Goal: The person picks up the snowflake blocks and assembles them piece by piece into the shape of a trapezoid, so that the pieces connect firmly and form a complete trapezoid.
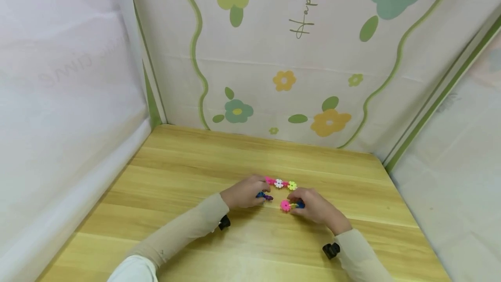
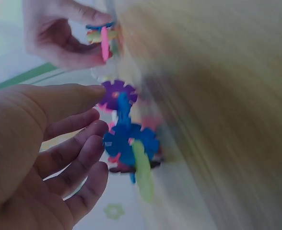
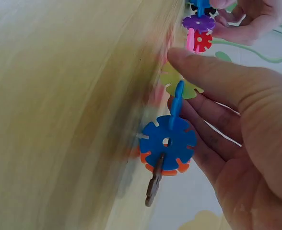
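Slotted flower-shaped plastic discs are joined into linked rows on the table. My left hand holds one linked row at its side, with the thumb tip at a purple disc and the fingertips beside a blue disc. A light green disc is slotted into that blue one. My right hand grips another row, its thumb across a yellow disc and the other fingers behind. Along that row are a blue disc, a brown disc and a pink disc.
Just beyond both hands lie a white disc and a yellow-green disc, with pink ones linked beside them. The wooden table meets a flower-printed cloth wall at the back. Pale cloth stands along both sides.
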`<state>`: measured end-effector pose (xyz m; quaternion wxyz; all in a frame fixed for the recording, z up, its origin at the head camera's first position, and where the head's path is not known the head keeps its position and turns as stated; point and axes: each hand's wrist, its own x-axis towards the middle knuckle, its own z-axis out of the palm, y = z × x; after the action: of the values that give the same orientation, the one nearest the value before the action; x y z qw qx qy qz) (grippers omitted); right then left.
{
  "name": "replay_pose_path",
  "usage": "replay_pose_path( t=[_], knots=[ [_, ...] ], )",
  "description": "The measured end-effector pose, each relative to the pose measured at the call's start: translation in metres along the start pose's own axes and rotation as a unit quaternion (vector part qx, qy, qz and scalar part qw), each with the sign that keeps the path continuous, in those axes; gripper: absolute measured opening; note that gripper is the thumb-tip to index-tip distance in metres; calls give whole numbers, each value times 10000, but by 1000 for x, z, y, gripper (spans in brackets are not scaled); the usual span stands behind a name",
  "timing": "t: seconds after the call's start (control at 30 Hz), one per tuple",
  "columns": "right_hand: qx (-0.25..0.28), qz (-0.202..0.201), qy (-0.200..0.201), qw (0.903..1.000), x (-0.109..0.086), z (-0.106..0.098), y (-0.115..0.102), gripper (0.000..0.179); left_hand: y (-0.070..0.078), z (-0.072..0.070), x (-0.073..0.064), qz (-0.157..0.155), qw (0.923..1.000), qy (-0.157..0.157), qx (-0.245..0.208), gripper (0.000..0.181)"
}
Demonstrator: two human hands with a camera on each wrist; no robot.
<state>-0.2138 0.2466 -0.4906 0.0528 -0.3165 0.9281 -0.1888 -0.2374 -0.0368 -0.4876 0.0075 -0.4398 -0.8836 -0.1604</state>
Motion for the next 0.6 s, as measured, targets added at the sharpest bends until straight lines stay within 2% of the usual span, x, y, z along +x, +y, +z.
replay_pose_path(
  t=[0.17, 0.37, 0.6],
  knots=[
    [-9, -223, 147, 9996, 6, 3, 0, 20, 3, 4, 7, 71, 9997, 85, -195, 6],
    [42, -325, 192, 9993, 11, 8, -3, 16, 3, 9, 13, 195, 9985, 209, -457, 12],
    [69, -223, 303, 9993, 14, 11, -6, 16, 6, 9, 13, 197, 9973, 232, -666, 11]
  ],
)
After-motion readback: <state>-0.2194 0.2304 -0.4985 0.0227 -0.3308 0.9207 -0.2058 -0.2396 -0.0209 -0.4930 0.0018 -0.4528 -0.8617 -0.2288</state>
